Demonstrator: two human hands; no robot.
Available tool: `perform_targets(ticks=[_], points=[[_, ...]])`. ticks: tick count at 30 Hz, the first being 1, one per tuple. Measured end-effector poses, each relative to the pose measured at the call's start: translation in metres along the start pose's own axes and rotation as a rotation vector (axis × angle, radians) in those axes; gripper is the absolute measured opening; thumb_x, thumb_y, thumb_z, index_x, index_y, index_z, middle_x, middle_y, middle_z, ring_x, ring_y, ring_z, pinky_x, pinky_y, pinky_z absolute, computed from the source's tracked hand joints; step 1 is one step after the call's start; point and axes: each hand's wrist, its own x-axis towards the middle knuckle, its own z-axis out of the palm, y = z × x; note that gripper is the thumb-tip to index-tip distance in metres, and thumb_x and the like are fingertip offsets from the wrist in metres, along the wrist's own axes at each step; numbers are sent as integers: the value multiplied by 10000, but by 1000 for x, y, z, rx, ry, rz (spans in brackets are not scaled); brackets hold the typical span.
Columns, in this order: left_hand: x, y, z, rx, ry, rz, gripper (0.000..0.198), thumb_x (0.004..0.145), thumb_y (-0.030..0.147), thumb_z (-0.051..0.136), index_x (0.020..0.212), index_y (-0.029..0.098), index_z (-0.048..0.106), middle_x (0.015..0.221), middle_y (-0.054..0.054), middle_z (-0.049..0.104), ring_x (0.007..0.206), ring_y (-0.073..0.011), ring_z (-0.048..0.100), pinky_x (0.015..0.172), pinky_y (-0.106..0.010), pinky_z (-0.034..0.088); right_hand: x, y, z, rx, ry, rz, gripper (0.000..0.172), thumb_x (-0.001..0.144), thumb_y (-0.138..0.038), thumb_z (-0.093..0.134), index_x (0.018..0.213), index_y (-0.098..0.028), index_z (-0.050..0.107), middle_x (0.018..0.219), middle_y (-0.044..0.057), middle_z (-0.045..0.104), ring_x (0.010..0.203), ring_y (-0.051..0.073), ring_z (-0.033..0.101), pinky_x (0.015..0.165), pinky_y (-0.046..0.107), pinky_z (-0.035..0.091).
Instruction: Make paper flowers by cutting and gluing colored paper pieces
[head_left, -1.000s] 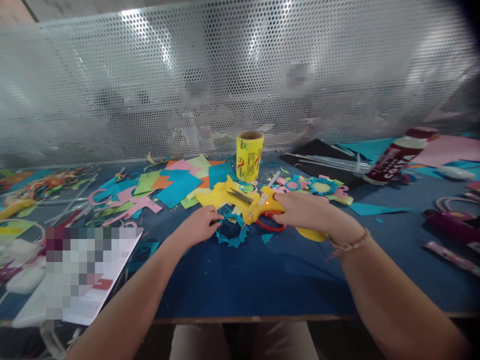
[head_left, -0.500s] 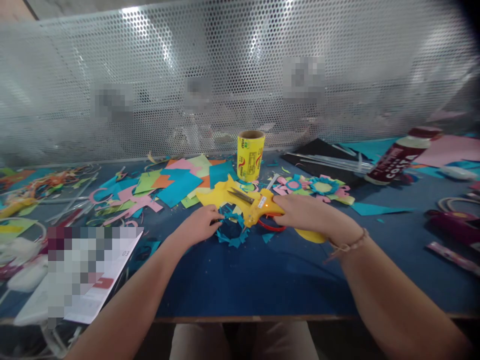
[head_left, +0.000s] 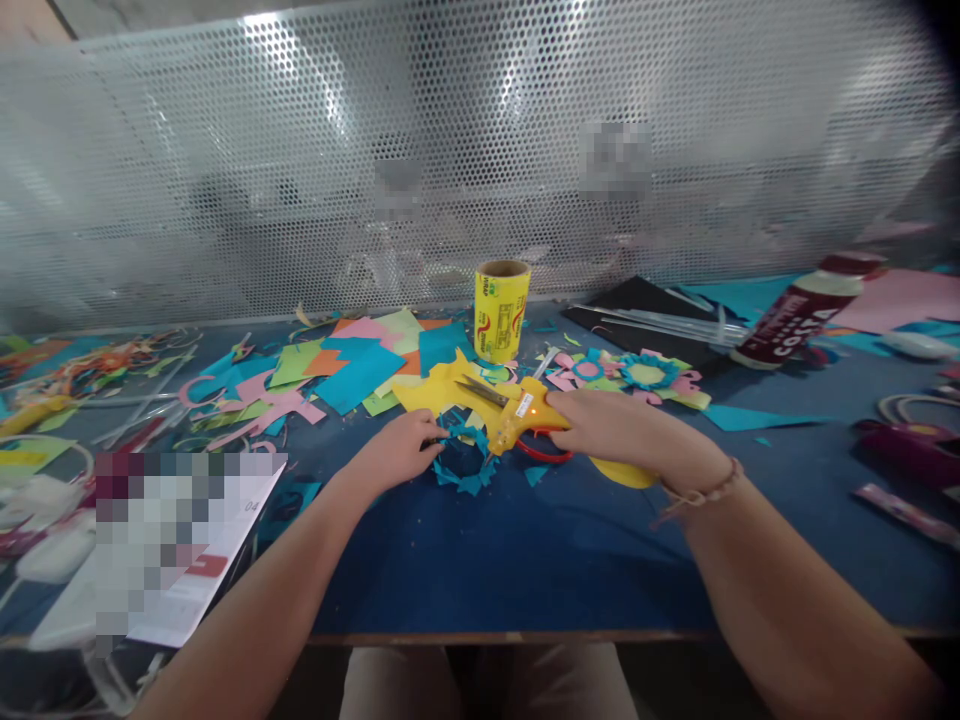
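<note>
While right hand (head_left: 622,428) grips yellow glue gun (head_left: 521,412) (nozzle tip hard to make out), left hand (head_left: 397,450) pinches blue paper ring (head_left: 461,465), centre frame; bottle (head_left: 795,312) at right, contents unclear

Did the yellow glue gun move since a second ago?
No. The glue gun in the right hand sits just as near the yellow tape roll as before, nozzle at the blue paper ring.

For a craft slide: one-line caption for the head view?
Right hand points a yellow glue gun at a blue paper cut-out pinched by the left hand on a cluttered table.
</note>
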Motion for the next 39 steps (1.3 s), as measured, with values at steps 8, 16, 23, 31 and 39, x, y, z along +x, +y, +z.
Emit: perform_targets(ticks=[8,16,23,31,39], points=[[0,-1,0,11,-9,-2,292,842,293,412,1000,181,631,854,-60,542,790,-148,512,712,-260,388,-3,-2,-1,-49,43,16,127,727,-284,425,726,-173,485,671,20,555,563,117,476,491,238,227],[1,-1,0,5,-13,-10,293,840,297,418,1015,185,625,843,-56,531,768,-144,506,698,-261,384,-2,0,-8,-65,75,69,182,684,-350,475,702,-176,525,655,29,565,534,117,459,471,240,220],[2,-1,1,21,-6,3,277,836,283,422,988,197,637,833,-53,539,775,-149,508,695,-261,379,1,-10,-7,-26,76,112,272,692,-451,479,718,-182,513,653,24,571,511,114,445,450,239,214],[2,-4,4,29,14,15,286,829,268,433,1027,191,624,845,-56,545,787,-151,510,706,-263,386,4,-18,2,-53,87,14,222,701,-383,468,727,-171,527,656,37,563,565,125,485,471,235,209],[2,-4,4,15,13,7,282,827,270,440,1024,190,625,880,-67,558,819,-157,517,735,-270,395,3,-19,2,-56,77,-1,200,707,-364,466,730,-172,514,656,36,556,563,123,485,468,231,209]])
